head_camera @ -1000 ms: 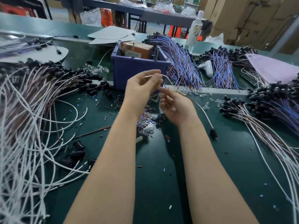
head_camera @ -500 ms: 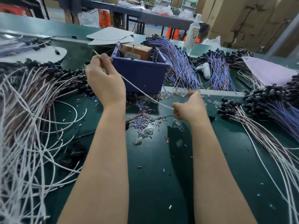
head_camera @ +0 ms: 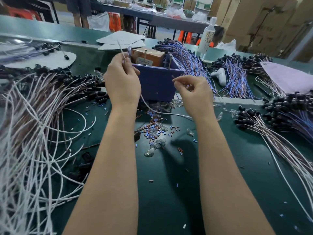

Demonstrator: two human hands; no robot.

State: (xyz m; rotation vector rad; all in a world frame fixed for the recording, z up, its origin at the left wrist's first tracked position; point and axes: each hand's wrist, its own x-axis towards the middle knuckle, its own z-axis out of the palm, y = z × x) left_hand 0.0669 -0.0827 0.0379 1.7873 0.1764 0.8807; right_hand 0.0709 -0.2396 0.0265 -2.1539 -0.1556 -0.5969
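My left hand (head_camera: 122, 82) is raised in front of the purple bin (head_camera: 157, 82) and grips a thin white cable (head_camera: 157, 111). The cable's free end sticks up above my fingers; the rest hangs under my wrist and runs right across the green table. My right hand (head_camera: 193, 94) hovers level with the bin's front, fingers curled, pinching a small dark piece at its fingertips. I cannot tell what that piece is.
A big pile of white cables (head_camera: 33, 133) with black plugs covers the left. Blue-and-brown wire bundles (head_camera: 189, 61) lie behind the bin, more plugged cables (head_camera: 279, 133) on the right. Cut insulation bits and small clear bulbs (head_camera: 155, 133) litter the middle. A white bottle (head_camera: 207, 38) stands at the back.
My left hand has swung right, to in front of the bin, with the cable. My right hand has risen and the taut cable between them now hangs slack.
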